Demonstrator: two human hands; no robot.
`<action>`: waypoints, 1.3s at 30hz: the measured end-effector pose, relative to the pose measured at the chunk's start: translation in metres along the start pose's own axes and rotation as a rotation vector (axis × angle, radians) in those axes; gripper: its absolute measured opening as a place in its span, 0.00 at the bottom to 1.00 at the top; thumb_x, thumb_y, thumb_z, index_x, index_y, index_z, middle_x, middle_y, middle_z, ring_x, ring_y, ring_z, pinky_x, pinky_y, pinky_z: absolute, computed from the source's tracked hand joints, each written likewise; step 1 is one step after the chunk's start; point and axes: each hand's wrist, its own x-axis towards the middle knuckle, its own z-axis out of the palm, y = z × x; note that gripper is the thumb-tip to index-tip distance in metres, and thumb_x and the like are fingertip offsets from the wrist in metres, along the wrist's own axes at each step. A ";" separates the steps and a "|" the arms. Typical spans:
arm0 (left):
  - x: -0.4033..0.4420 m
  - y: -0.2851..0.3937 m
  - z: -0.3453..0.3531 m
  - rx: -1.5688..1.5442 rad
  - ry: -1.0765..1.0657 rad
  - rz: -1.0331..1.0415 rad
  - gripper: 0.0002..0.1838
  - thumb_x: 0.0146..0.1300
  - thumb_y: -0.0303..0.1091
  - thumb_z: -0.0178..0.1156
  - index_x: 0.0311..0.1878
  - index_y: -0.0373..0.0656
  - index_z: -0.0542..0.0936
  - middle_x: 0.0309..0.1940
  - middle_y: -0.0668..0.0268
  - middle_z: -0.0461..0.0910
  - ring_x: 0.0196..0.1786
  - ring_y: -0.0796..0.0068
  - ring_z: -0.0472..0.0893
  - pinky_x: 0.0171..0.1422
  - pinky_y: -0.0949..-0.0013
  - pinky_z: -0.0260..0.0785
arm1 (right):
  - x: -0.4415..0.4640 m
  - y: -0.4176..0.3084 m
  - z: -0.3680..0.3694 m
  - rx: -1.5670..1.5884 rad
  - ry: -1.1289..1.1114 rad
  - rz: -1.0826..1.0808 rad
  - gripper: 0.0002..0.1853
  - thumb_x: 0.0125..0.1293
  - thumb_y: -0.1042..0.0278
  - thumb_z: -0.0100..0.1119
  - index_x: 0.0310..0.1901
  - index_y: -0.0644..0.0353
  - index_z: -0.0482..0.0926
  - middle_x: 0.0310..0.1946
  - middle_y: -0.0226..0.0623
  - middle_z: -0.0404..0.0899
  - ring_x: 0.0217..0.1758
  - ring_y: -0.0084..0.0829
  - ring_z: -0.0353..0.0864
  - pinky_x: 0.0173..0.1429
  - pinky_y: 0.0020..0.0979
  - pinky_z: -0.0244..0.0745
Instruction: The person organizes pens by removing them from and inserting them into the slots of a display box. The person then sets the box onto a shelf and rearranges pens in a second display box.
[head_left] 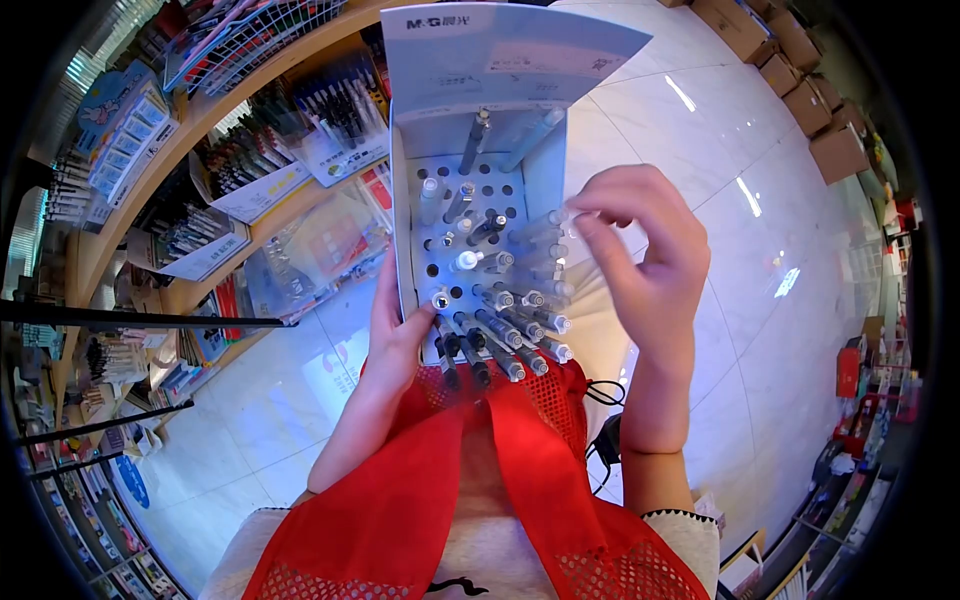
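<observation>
My left hand (392, 335) grips the lower left side of a white pen display box (405, 230), its thumb near the front pens and its other fingers partly hidden behind the wall. The box has a raised lid panel (510, 55) and a perforated insert. Clear and grey pens (500, 325) stand close together at the near end; fewer stand at the far end, among bare holes. At the box's right edge, my right hand (650, 250) pinches thumb and forefinger at the top of a blurred, clear pen (540, 225).
Wooden shelves (150, 170) on the left hold several boxes of pens, with a wire basket (250, 45) above. Cardboard boxes (835, 150) line the far right wall. Pale tiled floor (740, 290) lies below. A red vest (400, 490) hangs over my front.
</observation>
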 end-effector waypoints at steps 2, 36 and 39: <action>0.002 -0.001 -0.001 0.003 -0.014 0.009 0.41 0.50 0.17 0.45 0.71 0.37 0.47 0.65 0.56 0.60 0.65 0.68 0.64 0.67 0.67 0.56 | 0.003 -0.006 -0.002 -0.170 -0.151 -0.162 0.09 0.46 0.78 0.65 0.32 0.58 0.80 0.32 0.29 0.78 0.34 0.29 0.74 0.40 0.30 0.67; 0.009 -0.020 -0.013 0.160 -0.117 0.111 0.44 0.51 0.16 0.47 0.72 0.40 0.42 0.71 0.53 0.48 0.72 0.65 0.51 0.70 0.66 0.48 | 0.010 -0.025 -0.020 -0.221 -0.261 -0.231 0.13 0.30 0.72 0.62 0.25 0.59 0.80 0.20 0.27 0.77 0.26 0.30 0.69 0.26 0.24 0.65; 0.009 -0.021 -0.014 0.136 -0.120 0.093 0.44 0.51 0.16 0.47 0.72 0.39 0.42 0.71 0.53 0.48 0.72 0.65 0.52 0.70 0.66 0.48 | 0.012 -0.021 -0.021 -0.257 -0.267 -0.239 0.12 0.31 0.74 0.64 0.25 0.59 0.80 0.21 0.28 0.77 0.27 0.30 0.69 0.26 0.24 0.65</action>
